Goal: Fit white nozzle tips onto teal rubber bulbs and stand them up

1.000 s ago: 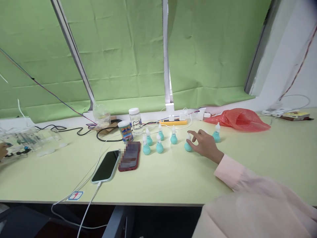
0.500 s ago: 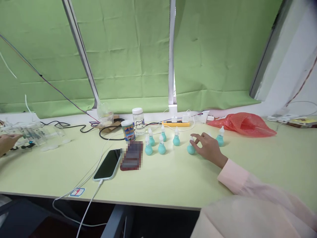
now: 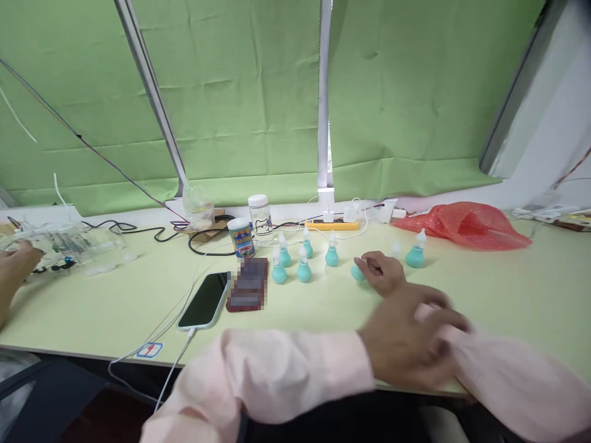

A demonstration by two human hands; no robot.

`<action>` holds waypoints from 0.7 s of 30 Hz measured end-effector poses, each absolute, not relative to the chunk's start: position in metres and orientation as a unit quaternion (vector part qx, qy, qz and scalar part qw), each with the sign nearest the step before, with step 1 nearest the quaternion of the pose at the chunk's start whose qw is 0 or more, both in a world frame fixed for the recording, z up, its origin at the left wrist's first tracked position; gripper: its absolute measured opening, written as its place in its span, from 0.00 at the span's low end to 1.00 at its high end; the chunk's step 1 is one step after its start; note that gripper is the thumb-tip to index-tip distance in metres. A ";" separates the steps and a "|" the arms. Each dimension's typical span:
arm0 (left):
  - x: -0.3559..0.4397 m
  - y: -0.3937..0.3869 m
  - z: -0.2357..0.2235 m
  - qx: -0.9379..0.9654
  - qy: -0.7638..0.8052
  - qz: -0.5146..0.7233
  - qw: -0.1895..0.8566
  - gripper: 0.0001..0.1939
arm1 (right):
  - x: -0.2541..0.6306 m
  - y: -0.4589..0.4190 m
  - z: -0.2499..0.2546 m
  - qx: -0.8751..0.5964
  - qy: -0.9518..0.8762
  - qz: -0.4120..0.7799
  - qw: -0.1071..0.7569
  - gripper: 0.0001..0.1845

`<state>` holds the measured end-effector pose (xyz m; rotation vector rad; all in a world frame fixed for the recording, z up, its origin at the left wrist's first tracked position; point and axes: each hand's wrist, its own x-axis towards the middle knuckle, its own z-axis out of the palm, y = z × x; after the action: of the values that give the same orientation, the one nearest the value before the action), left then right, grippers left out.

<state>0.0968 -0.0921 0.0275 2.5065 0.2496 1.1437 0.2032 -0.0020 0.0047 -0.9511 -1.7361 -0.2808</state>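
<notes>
Small teal bulb nasal aspirators with clear tips stand upright on the table; one (image 3: pixel 331 256) is alone and several (image 3: pixel 303 272) form a group to its left. My right hand (image 3: pixel 384 274) has its fingers closed around the tip of another aspirator (image 3: pixel 357 273), whose bulb is partly hidden. Across my right wrist lies my left hand (image 3: pixel 409 338), smeared by motion, with its fingers curled over the pink right sleeve (image 3: pixel 494 363). Right of my right hand stands one more aspirator (image 3: pixel 415 256), beside a loose clear tip (image 3: pixel 396 248).
A phone (image 3: pixel 204 301) on a cable and a dark red pixelated item (image 3: pixel 248 286) lie left. Behind are a printed canister (image 3: pixel 241 239), a clear jar (image 3: pixel 261 220), a yellow power strip (image 3: pixel 332 226) and a red bag (image 3: pixel 466 226). Another person's hand (image 3: pixel 18 267) is far left.
My left arm has come into view from below and its hand now sits on my right sleeve. My right hand stays at the same aspirator, its fingers more curled. The view has shifted slightly.
</notes>
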 end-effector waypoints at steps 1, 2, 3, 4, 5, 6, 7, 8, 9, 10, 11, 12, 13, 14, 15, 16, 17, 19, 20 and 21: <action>0.086 -0.082 0.027 0.879 0.097 0.432 0.176 0.18 | 0.200 -0.006 0.008 -0.404 -0.714 -0.088 0.565 0.07; 0.074 -0.071 0.025 0.855 0.139 0.471 0.167 0.24 | 0.195 -0.012 0.012 -0.404 -0.692 -0.057 0.595 0.07; 0.062 -0.059 0.023 0.833 0.182 0.495 0.167 0.30 | 0.189 -0.018 0.017 -0.404 -0.669 -0.017 0.623 0.07; 0.051 -0.048 0.020 0.822 0.221 0.490 0.187 0.36 | 0.183 -0.025 0.021 -0.403 -0.647 0.035 0.647 0.08; 0.041 -0.038 0.018 0.820 0.245 0.463 0.231 0.39 | 0.175 -0.031 0.025 -0.389 -0.632 0.097 0.663 0.08; 0.035 -0.030 0.015 0.818 0.259 0.422 0.294 0.39 | 0.168 -0.037 0.028 -0.372 -0.623 0.158 0.670 0.09; 0.031 -0.023 0.013 0.815 0.260 0.377 0.356 0.36 | 0.160 -0.043 0.030 -0.357 -0.622 0.216 0.663 0.09; 0.029 -0.019 0.012 0.811 0.251 0.328 0.414 0.31 | 0.153 -0.047 0.030 -0.347 -0.625 0.261 0.649 0.10; 0.029 -0.016 0.011 0.807 0.238 0.281 0.462 0.24 | 0.147 -0.050 0.030 -0.341 -0.626 0.283 0.642 0.10; 0.030 -0.014 0.011 0.802 0.223 0.245 0.497 0.18 | 0.143 -0.053 0.029 -0.338 -0.626 0.289 0.641 0.10; 0.031 -0.014 0.011 0.796 0.212 0.221 0.521 0.13 | 0.140 -0.053 0.028 -0.336 -0.622 0.286 0.647 0.10; 0.032 -0.014 0.012 0.791 0.206 0.210 0.537 0.09 | 0.138 -0.053 0.027 -0.335 -0.617 0.276 0.656 0.10; 0.033 -0.015 0.012 0.784 0.206 0.211 0.546 0.08 | 0.138 -0.052 0.026 -0.335 -0.609 0.267 0.668 0.09; 0.033 -0.015 0.013 0.778 0.211 0.218 0.550 0.08 | 0.140 -0.049 0.026 -0.335 -0.599 0.261 0.678 0.09; 0.032 -0.015 0.013 0.772 0.225 0.230 0.548 0.08 | 0.142 -0.045 0.025 -0.335 -0.593 0.261 0.684 0.08; 0.030 -0.015 0.013 0.770 0.245 0.242 0.537 0.09 | 0.146 -0.041 0.023 -0.335 -0.592 0.268 0.682 0.08; 0.028 -0.014 0.013 0.774 0.274 0.255 0.511 0.10 | 0.149 -0.035 0.021 -0.335 -0.599 0.279 0.672 0.08; 0.021 -0.011 0.014 0.797 0.339 0.278 0.416 0.10 | 0.156 -0.025 0.014 -0.330 -0.650 0.312 0.609 0.10; 0.017 -0.010 0.015 0.811 0.364 0.283 0.359 0.10 | 0.159 -0.020 0.009 -0.329 -0.686 0.317 0.566 0.12; 0.014 -0.009 0.017 0.826 0.378 0.282 0.310 0.10 | 0.161 -0.017 0.004 -0.333 -0.718 0.311 0.525 0.14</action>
<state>0.0140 -0.0091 0.0173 2.1810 0.9984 0.7454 0.1608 -0.0168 0.0038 -0.7963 -1.7186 0.7448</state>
